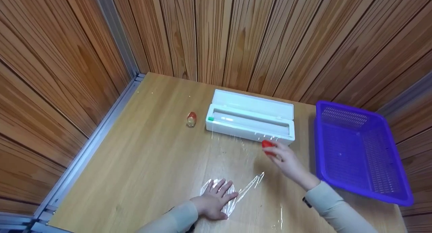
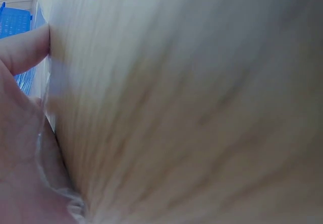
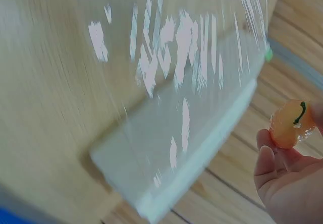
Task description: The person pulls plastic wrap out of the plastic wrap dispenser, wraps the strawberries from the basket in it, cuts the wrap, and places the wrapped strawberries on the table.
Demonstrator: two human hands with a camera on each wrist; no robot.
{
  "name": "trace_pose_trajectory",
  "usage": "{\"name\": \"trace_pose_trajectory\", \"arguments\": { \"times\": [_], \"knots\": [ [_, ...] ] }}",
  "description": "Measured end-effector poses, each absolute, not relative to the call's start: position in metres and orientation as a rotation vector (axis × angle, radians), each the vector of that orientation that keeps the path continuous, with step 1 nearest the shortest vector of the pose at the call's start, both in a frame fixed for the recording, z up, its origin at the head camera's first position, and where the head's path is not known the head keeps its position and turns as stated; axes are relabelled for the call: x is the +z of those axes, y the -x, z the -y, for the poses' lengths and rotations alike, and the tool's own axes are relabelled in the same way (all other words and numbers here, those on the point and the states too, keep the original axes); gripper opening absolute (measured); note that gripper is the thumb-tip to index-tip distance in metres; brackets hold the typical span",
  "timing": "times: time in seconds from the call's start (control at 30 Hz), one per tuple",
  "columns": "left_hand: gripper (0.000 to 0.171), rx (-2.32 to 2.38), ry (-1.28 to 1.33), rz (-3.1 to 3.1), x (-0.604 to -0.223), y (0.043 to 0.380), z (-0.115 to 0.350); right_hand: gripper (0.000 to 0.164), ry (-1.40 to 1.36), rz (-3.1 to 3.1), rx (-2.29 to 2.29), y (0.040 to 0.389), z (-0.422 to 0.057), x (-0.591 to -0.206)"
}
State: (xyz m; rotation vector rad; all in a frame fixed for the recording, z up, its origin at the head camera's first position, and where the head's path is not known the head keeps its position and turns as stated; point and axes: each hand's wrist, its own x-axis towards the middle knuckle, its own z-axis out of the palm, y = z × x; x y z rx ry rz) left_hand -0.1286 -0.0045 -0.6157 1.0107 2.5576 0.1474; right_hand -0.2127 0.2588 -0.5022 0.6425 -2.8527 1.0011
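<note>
My left hand [image 1: 216, 200] lies with fingers spread, pressing down on clear cling film [image 1: 251, 184] at the table's front. In the left wrist view the thumb and palm touch the film's loose, crinkled edge. My right hand [image 1: 287, 160] pinches a small red pepper [image 1: 268, 147] just in front of the white cling film box. The right wrist view shows the pepper's curved green stem [image 3: 301, 113] and shiny clear bits about it. The white box [image 1: 249, 133] has its lid raised, and film stretches from it toward me.
A small red and yellowish thing [image 1: 191, 119], its kind unclear, sits left of the box. At the right stands a purple plastic basket [image 1: 320, 152]. Wood-panelled walls [image 1: 216, 40] rise behind and beside the table [image 1: 135, 158].
</note>
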Motion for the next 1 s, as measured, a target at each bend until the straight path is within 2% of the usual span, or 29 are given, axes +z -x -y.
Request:
{"name": "trace_pose_trajectory", "arguments": {
  "times": [0.2, 0.37, 0.63, 0.77, 1.0],
  "knots": [
    [0.076, 0.111, -1.020, -2.560, -0.614, 0.128, 0.005, 0.041, -0.599, 2.972, 1.074, 0.181, -0.244, -0.537],
    [0.077, 0.158, -0.995, -2.521, -0.611, 0.129, 0.007, 0.047, -0.682, 3.057, 1.092, 0.160, -0.232, -0.563],
    [0.080, 0.184, -0.963, -2.511, -0.611, 0.129, 0.006, 0.057, -0.670, 3.193, 1.074, 0.135, -0.226, -0.594],
    [0.082, 0.203, -0.987, -2.562, -0.612, 0.127, 0.006, 0.056, -0.713, 3.141, 1.008, 0.130, -0.226, -0.602],
    [0.062, 0.227, -1.018, -2.567, -0.613, 0.128, 0.012, 0.047, -0.817, 3.092, 0.904, 0.126, -0.227, -0.606]
  ]
}}
